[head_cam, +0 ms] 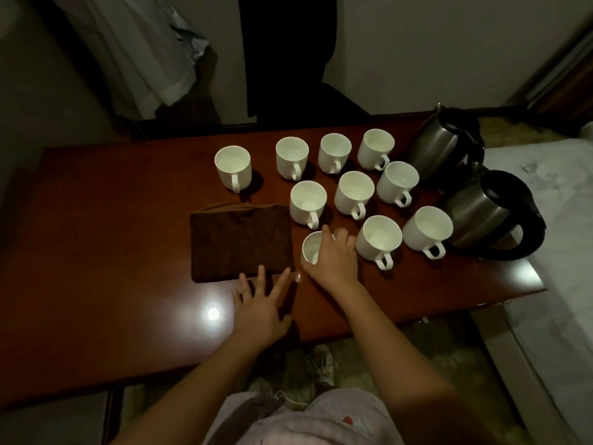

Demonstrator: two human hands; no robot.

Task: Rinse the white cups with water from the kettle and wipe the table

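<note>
Several white cups stand upright on the dark red-brown table (112, 252). My right hand (333, 258) grips the nearest cup (310, 247) from above, its fingers curled over the rim. My left hand (260, 303) lies flat on the table with fingers spread, the fingertips touching the near edge of a folded brown cloth (239, 240). One cup (232, 165) stands apart at the left of the group. Two steel kettles with black handles stand at the right: the far kettle (446, 146) and the near kettle (491, 216).
A bright light reflection (213, 314) shines on the tabletop near my left hand. A white bed (552, 220) adjoins the table's right end. A dark chair (288, 91) and a hanging white cloth (144, 59) are behind the table. Shoes (317, 361) lie on the floor below.
</note>
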